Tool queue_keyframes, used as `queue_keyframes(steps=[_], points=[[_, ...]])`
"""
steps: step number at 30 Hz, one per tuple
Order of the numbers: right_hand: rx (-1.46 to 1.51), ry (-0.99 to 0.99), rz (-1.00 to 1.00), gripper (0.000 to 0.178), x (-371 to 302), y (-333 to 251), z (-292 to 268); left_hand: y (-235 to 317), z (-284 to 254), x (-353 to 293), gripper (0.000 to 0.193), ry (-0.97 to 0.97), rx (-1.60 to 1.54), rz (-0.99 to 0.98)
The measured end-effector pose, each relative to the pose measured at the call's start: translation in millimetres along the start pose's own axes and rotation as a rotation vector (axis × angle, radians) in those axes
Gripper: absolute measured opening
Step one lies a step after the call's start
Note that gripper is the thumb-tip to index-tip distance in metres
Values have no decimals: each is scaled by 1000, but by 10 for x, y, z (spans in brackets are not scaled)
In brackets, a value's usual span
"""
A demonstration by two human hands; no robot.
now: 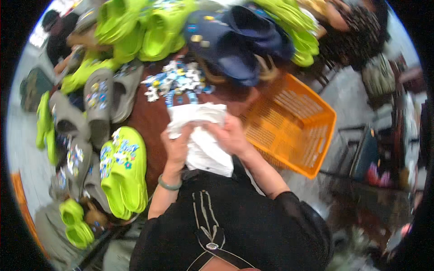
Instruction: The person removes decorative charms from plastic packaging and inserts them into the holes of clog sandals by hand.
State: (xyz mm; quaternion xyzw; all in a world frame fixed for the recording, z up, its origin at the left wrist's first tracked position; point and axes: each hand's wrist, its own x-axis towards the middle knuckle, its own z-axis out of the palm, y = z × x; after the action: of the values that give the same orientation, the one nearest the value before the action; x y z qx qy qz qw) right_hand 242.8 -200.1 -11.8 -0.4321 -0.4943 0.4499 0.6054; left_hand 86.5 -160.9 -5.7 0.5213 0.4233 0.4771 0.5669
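In front of my body, both hands grip a crumpled white bag (209,151), thin and soft-looking; whether it is plastic or cloth I cannot tell. My left hand (177,143), with a bangle at the wrist, is closed on its left edge. Opposite it, my right hand (231,136) pinches the upper right side, thumb toward the middle. Just beyond the bag lies a pile of small white, blue and yellow shoe charms (178,79) on the reddish-brown table (151,122). To the left stands a pair of lime-green clogs (129,174) with colourful charms on top.
An orange plastic basket (312,156) stands at the right. Grey clogs (98,101) line the table's left side. Across the back sit dark blue clogs (221,49) and more lime-green clogs (162,31). Other people are at the far left and far right.
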Motion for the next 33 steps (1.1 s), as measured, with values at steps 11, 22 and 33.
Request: queue_keyframes(steps=[11, 22, 33], points=[[76, 247, 228, 29, -439, 276, -404, -243, 294, -39, 43, -352, 127, -47], [-426, 565, -160, 63, -871, 13, -1142, -280, 1248, 194, 37, -591, -12, -326], [-1114, -293, -191, 66, -1157, -752, -2341, -359, 2002, 221, 42, -905, -290, -959]])
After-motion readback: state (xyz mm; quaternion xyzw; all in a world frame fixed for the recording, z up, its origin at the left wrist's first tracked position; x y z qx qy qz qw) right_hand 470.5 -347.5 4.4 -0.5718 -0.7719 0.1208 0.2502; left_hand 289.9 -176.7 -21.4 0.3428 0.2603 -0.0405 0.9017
